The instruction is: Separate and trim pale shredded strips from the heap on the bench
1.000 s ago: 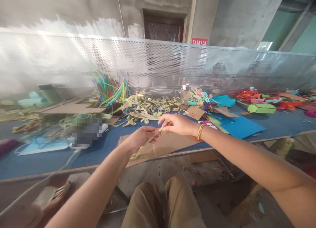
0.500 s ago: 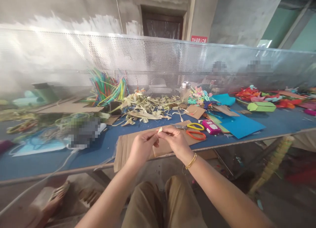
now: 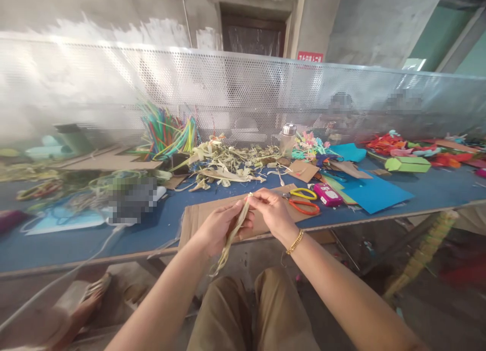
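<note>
A pale, dried husk strip hangs from my fingers down past the table's front edge, its tail loose and frayed. My right hand pinches its top end between thumb and fingertips. Lower on the strip, my left hand is closed around it, with the fingers partly hidden behind. Both hands are close together above a flat piece of cardboard. Just right of my right hand lie scissors with one yellow and one orange handle loop.
Behind the cardboard spreads a heap of dried husks. Coloured stems and a lidded bottle stand farther back. A purple box and blue paper sheet lie rightward. A white cable crosses the left table edge.
The strip's long tail has come into view, hanging below my hands, where only a small pale tip showed before. My hands remain close together; the view has shifted slightly.
</note>
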`<control>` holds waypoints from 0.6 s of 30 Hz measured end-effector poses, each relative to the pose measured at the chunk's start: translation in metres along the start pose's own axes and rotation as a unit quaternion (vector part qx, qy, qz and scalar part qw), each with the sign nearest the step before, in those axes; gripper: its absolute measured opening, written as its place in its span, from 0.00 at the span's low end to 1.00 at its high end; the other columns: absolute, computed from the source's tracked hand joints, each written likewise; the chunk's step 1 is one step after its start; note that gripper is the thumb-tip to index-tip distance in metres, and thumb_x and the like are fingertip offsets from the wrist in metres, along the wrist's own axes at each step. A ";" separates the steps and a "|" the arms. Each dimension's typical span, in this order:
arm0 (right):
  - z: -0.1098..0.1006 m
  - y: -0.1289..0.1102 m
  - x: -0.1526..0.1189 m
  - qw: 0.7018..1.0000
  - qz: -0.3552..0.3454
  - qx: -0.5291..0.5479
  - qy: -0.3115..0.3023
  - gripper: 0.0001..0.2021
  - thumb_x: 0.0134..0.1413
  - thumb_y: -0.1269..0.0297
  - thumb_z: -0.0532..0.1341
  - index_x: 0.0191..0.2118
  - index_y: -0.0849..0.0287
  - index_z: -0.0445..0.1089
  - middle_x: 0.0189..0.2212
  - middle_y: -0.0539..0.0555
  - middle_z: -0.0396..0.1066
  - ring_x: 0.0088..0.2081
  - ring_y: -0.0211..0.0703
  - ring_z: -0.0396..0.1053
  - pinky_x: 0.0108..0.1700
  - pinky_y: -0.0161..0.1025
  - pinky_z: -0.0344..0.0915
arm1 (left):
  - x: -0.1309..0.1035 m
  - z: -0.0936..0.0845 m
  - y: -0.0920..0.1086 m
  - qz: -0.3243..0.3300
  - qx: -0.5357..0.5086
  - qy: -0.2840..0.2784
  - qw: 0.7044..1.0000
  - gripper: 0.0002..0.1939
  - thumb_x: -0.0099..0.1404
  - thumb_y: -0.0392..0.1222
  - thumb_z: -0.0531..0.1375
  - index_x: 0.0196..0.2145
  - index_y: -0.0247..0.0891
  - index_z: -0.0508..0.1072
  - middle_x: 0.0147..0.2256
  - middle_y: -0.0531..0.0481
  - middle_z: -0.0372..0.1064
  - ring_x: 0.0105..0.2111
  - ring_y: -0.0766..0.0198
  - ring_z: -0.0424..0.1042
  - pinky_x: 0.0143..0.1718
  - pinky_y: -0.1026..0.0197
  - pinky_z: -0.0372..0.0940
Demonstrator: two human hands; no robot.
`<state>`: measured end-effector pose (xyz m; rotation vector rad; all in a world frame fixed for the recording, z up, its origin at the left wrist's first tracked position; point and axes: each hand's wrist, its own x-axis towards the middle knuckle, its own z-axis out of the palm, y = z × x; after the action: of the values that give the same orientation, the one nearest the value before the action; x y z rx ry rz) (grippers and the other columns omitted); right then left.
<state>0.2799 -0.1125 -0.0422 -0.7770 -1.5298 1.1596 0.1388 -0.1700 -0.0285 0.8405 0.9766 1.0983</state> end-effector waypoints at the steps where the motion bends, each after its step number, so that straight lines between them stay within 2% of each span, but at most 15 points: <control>1: 0.000 -0.001 0.001 1.000 0.005 0.006 -0.006 0.10 0.46 0.55 0.66 0.26 0.56 0.71 0.28 0.51 0.69 0.33 0.41 0.66 0.39 0.37 0.64 | 0.000 0.000 -0.001 0.003 -0.002 -0.003 1.000 0.14 0.62 0.49 0.60 0.31 0.33 0.72 0.28 0.46 0.69 0.27 0.66 0.68 0.32 0.62 0.67; 5: 0.000 -0.002 0.002 0.999 0.016 0.039 -0.013 0.11 0.45 0.55 0.66 0.25 0.57 0.71 0.26 0.50 0.67 0.30 0.39 0.65 0.37 0.37 0.63 | 0.000 0.003 -0.003 0.024 0.032 -0.018 0.999 0.15 0.61 0.51 0.61 0.30 0.34 0.70 0.22 0.56 0.56 0.20 0.74 0.56 0.24 0.68 0.59; 8: -0.001 0.000 0.003 1.000 0.016 0.026 0.001 0.11 0.45 0.56 0.66 0.23 0.57 0.70 0.23 0.49 0.67 0.30 0.39 0.64 0.39 0.37 0.62 | 0.000 0.003 -0.003 0.025 0.052 -0.016 0.998 0.16 0.61 0.52 0.61 0.32 0.34 0.70 0.21 0.59 0.48 0.19 0.75 0.49 0.19 0.71 0.51; 12: -0.004 0.007 0.006 0.997 0.020 0.047 0.050 0.11 0.43 0.55 0.66 0.24 0.58 0.71 0.25 0.49 0.70 0.32 0.40 0.66 0.41 0.38 0.60 | -0.001 -0.003 -0.002 -0.005 0.029 -0.023 0.999 0.14 0.59 0.49 0.62 0.34 0.33 0.70 0.22 0.58 0.48 0.20 0.75 0.48 0.18 0.72 0.46; 18: -0.011 0.009 0.013 0.994 0.016 0.082 0.077 0.10 0.41 0.57 0.68 0.26 0.58 0.75 0.28 0.50 0.74 0.35 0.41 0.68 0.43 0.39 0.60 | -0.004 -0.011 -0.003 -0.058 -0.005 -0.048 0.997 0.11 0.59 0.44 0.62 0.32 0.32 0.70 0.22 0.57 0.48 0.20 0.74 0.50 0.20 0.72 0.50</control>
<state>0.2863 -0.0947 -0.0466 -0.7632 -1.2822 1.2039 0.1293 -0.1735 -0.0343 0.8104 0.9284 0.9539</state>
